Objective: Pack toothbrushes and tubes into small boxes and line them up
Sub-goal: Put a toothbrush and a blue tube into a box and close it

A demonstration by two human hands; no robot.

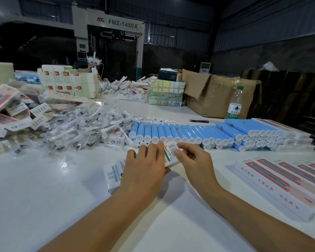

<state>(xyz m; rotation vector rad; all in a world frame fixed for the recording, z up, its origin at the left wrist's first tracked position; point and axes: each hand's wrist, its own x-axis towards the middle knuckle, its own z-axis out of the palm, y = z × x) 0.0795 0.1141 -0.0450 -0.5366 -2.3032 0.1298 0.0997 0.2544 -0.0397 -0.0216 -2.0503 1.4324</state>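
Left hand: left hand (146, 165) lies across the small box (169, 155), fingers curled over its top edge.
Right hand: right hand (193, 157) pinches the box's far end; the flap there looks closed, hard to tell.
Box: on the white table (44, 197), just before the blue tubes (189, 132).
Left: bagged toothbrush heads (84, 127).
Right: packed boxes (284, 180) in a row.

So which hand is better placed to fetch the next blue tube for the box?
Probably the right hand: it only pinches the small box at its end, with the blue tubes just beyond, while the left hand holds the box.
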